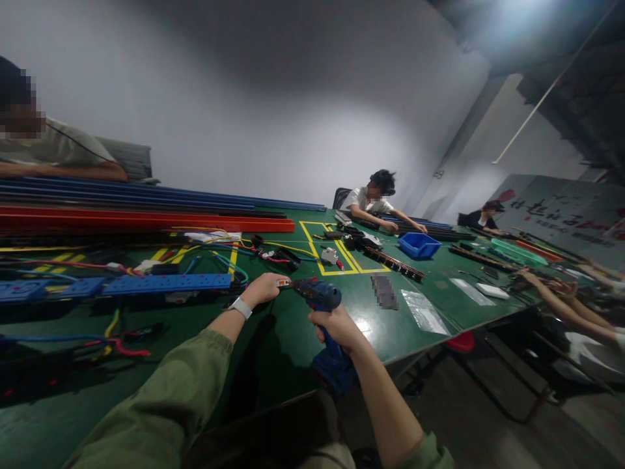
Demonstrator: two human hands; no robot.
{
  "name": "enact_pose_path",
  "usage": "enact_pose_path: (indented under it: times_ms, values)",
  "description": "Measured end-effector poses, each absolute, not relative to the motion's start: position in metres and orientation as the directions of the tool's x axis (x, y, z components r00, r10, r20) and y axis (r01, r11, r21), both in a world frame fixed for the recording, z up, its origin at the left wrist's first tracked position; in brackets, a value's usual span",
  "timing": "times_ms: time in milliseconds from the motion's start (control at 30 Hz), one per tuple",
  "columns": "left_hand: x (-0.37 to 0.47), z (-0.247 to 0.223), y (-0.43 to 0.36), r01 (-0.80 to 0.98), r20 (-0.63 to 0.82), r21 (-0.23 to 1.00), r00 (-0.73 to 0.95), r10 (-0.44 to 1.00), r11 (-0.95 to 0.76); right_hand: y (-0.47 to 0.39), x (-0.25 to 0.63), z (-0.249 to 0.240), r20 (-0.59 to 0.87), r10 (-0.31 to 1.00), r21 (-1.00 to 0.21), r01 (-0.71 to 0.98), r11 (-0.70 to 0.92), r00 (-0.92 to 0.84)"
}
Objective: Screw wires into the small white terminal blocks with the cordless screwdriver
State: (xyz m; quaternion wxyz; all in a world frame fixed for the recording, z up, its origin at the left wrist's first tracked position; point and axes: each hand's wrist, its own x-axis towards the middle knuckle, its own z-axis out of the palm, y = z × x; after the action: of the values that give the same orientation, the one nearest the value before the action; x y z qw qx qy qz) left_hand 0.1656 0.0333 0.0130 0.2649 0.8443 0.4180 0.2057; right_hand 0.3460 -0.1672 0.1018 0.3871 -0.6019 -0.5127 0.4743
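Note:
My right hand is wrapped round the grip of a blue cordless drill, its nose pointing left. In my left hand, closed at the drill's tip, is a small white piece with orange spots; its exact kind is too small to tell. The drill tip meets or nearly meets this piece. Left of my hands lies a long blue power strip with a row of sockets. Loose coloured wires run along the table near it.
Red channel profiles and blue ones lie along the far left. Beyond the drill are a white switch-like part, a blue bin, a plastic bag and a dark flat pixelated object. Co-workers sit around the green table.

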Motion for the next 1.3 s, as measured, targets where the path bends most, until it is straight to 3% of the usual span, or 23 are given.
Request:
enact_pose_path:
  times_ms: [1300]
  values:
    - [0.166, 0.002, 0.042, 0.591, 0.139, 0.592, 0.595, 0.792, -0.548, -0.167, 0.346, 0.101, -0.171, 0.985, -0.956, 0.238, -0.171, 0.020]
